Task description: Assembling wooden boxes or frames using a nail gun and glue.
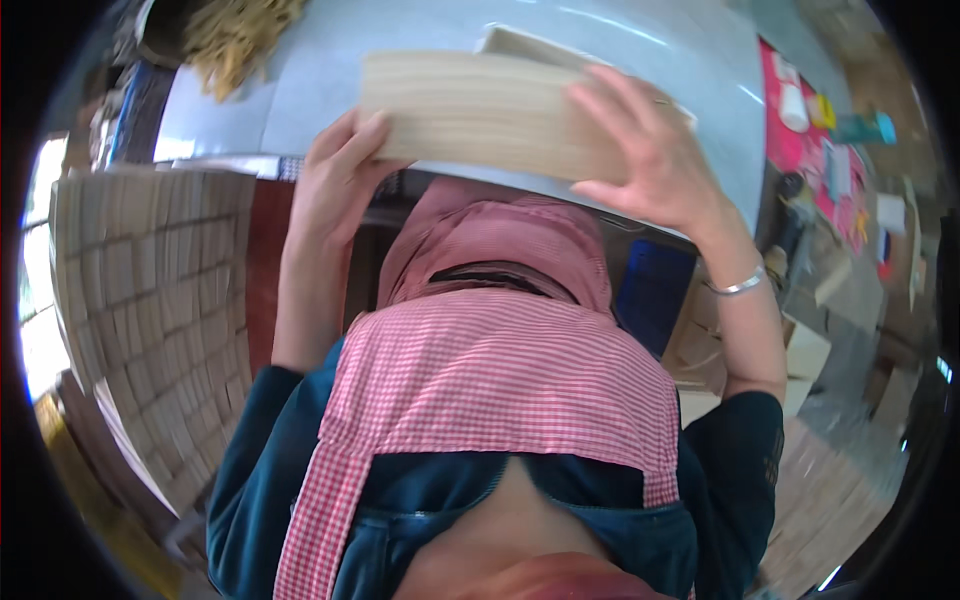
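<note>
A pale, long rectangular block (480, 110), slightly blurred and finely striped like wood or stacked strips, is held level over the table's near edge. My left hand (345, 150) grips its left end, the thumb on the near face. At the other end is my right hand (650, 150), its fingers stretched and spread over the right part of the block and the thumb low by its bottom edge. Motion blurs those fingers, and how firmly they press cannot be seen. Just behind the block lies a pale shallow tray (520, 42), mostly hidden by it.
A tangled tan heap (235, 45) sits on the pale table (310, 75) at far left. Tall stacks of pale blocks (160, 290) stand beside my left arm. A pink mat (785, 140) at right bears a white bottle (792, 105) and a teal bottle (865, 128).
</note>
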A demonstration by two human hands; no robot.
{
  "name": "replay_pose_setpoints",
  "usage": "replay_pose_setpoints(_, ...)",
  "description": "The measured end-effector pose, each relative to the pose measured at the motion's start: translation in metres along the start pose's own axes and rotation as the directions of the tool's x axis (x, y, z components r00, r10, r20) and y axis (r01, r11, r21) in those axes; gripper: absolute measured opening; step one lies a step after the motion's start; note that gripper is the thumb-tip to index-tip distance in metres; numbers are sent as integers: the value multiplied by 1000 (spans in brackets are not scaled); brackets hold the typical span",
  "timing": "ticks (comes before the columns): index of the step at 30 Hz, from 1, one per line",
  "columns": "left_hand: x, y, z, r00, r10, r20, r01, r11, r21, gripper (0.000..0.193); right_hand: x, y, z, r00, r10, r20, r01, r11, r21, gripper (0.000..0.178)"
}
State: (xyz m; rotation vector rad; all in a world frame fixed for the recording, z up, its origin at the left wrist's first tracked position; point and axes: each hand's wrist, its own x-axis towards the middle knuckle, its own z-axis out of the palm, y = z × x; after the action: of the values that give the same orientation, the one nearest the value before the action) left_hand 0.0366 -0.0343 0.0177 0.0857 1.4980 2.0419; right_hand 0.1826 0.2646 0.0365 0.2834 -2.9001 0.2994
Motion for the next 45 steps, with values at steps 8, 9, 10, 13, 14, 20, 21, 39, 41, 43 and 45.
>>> replay_pose_setpoints(8, 39, -8, 6, 972, 229, 51, -225, 852, 472, 33, -9, 56, -35, 996, 74, -49, -74, 997, -4, 83)
replay_pose_setpoints(9, 44, -12, 3, 958, 281, 60, -258, 749, 611, 33, -7, 61, -35, 993, 98, -60, -98, 995, 2, 80)
replay_pose_setpoints(10, 49, -16, 2, 958, 282, 60, -258, 748, 611, 33, -5, 62, -35, 993, 98, -60, -98, 995, 2, 80)
replay_pose_setpoints(13, 57, -28, 1, 950, 280, 139, -287, 606, 742, 32, -1, 63, -33, 995, 99, -22, -98, 994, 43, 77)
replay_pose_setpoints(14, 59, -30, 1, 947, 275, 164, -295, 552, 780, 31, -1, 63, -32, 995, 98, -8, -97, 994, 58, 75)
replay_pose_setpoints(20, 77, -40, 14, 898, 367, 243, -397, 436, 807, 32, 1, 63, -36, 990, 138, 35, -139, 990, 22, 71)
replay_pose_setpoints(21, 78, -40, 16, 896, 371, 243, -394, 417, 819, 31, 0, 64, -36, 988, 143, 52, -145, 989, 27, 71)
replay_pose_setpoints(39, 83, -32, 26, 829, 419, 370, -454, 118, 883, 23, -29, 65, 1, 980, 190, 59, -189, 982, -22, 73)
replay_pose_setpoints(41, 82, -31, 27, 823, 415, 387, -462, 96, 882, 23, -30, 67, 4, 979, 193, 58, -191, 981, -43, 73)
replay_pose_setpoints(43, 80, -30, 29, 814, 413, 409, -468, 49, 883, 22, -32, 68, 7, 981, 187, 57, -182, 980, -79, 74)
replay_pose_setpoints(45, 79, -30, 30, 809, 410, 421, -471, 26, 882, 21, -34, 67, 9, 981, 187, 58, -180, 979, -98, 74)
